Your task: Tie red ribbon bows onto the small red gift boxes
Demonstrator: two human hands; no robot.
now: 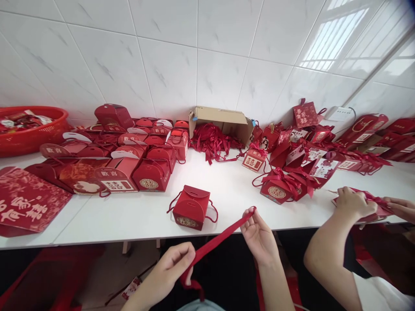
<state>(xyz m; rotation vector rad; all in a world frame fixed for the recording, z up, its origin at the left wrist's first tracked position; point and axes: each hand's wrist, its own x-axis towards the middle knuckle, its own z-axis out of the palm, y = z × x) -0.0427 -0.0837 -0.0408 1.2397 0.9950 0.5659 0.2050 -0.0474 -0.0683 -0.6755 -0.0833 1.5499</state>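
A red ribbon (220, 238) is stretched between my two hands, just off the table's front edge. My left hand (177, 259) is closed around it, and a loose tail hangs below the fingers. At the other side, my right hand (259, 235) pinches the ribbon between thumb and fingertips, palm turned up. Beyond the ribbon, a small red gift box (192, 208) with cord handles stands on the white table (223, 185), touched by neither hand.
Rows of red boxes (118, 175) fill the left, near an orange basket (48, 134). A cardboard box (220, 115) spills red ribbons (210, 140) at the back. Ribbon-tied boxes (277, 188) stand right. A co-worker's hands (355, 203) handle a red box at far right.
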